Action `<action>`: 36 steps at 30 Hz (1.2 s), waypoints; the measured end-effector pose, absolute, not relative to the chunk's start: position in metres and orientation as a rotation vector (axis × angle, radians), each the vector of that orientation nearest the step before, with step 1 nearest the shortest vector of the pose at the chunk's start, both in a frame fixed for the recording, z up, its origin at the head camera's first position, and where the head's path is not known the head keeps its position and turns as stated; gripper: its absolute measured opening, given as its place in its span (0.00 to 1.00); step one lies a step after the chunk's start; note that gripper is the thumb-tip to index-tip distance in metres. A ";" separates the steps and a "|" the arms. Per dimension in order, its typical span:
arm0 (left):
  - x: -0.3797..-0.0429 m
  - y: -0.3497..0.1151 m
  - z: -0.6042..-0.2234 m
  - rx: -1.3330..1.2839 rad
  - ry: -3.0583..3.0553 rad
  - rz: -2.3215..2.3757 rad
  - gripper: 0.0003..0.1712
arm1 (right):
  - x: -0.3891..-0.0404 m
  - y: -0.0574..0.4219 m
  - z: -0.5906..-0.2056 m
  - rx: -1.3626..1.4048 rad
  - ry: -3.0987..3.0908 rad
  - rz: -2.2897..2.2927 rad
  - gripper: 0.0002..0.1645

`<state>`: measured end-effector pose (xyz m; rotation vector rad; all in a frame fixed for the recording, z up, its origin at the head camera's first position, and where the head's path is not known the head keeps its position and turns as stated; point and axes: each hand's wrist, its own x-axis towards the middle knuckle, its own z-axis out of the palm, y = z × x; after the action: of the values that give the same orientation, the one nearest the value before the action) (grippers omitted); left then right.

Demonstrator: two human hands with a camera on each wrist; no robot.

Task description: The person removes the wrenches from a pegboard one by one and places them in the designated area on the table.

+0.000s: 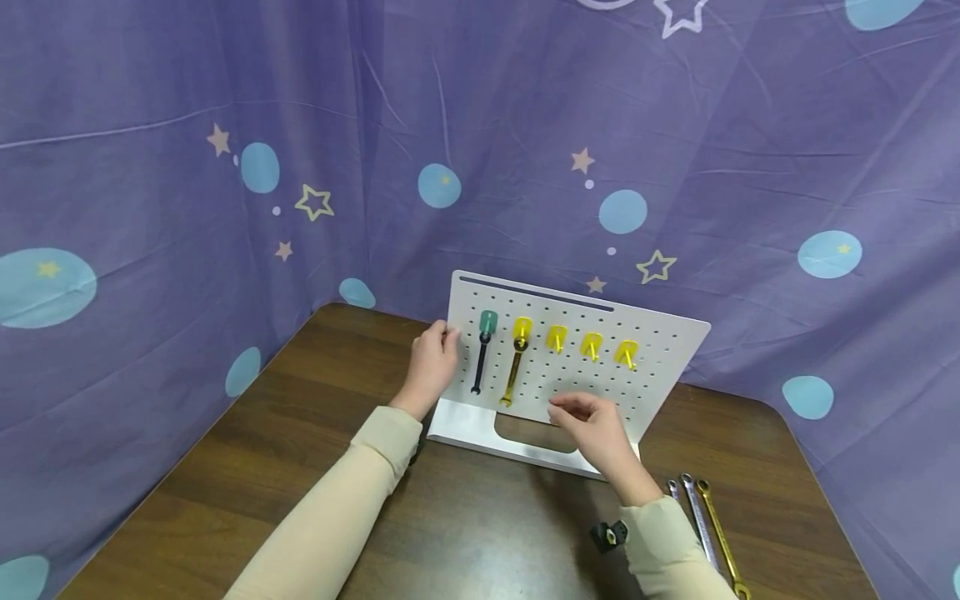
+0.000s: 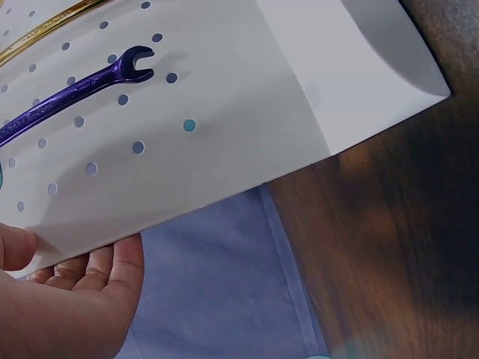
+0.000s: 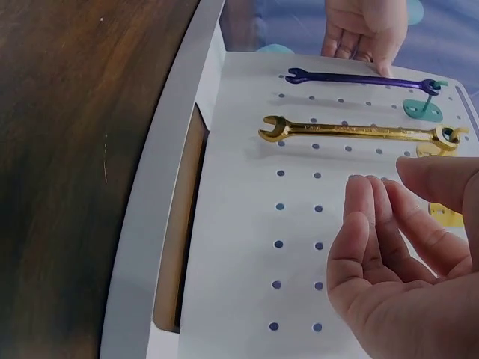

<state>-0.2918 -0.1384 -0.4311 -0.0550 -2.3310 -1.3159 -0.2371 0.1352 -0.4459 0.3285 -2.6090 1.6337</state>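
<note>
A white pegboard point(image 1: 585, 392) stands tilted on the table. My left hand point(image 1: 433, 360) pinches its left edge, the thumb in front and the fingers behind, as the left wrist view shows. A dark purple wrench point(image 2: 75, 91) hangs from a green hook point(image 1: 488, 322). Beside it a gold wrench point(image 3: 359, 132) hangs from a yellow hook point(image 1: 522, 327), its open end down. In front of the board's lower part is my right hand point(image 1: 596, 429), with loosely bent fingers and nothing between thumb and fingertips.
To the right, bare yellow hooks point(image 1: 592, 346) stick out of the board. Several loose wrenches point(image 1: 701, 521), silver and gold, lie on the brown table point(image 1: 300, 500) near my right sleeve. A purple curtain point(image 1: 510, 108) with stars hangs behind the table.
</note>
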 end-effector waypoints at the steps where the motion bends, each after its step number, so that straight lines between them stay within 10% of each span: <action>1: -0.292 -0.139 -0.431 -0.054 -2.331 -1.318 0.12 | -0.238 0.134 -0.446 0.336 -2.612 1.634 0.10; 36: -0.291 -0.139 -0.431 -0.045 -2.349 -1.354 0.12 | -0.261 0.096 -0.429 0.454 -2.507 1.666 0.11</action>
<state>-0.2911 -0.1386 -0.4309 -0.0449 -2.3490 -1.3535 -0.2609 0.0958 -0.4294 0.4537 -2.5068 1.6661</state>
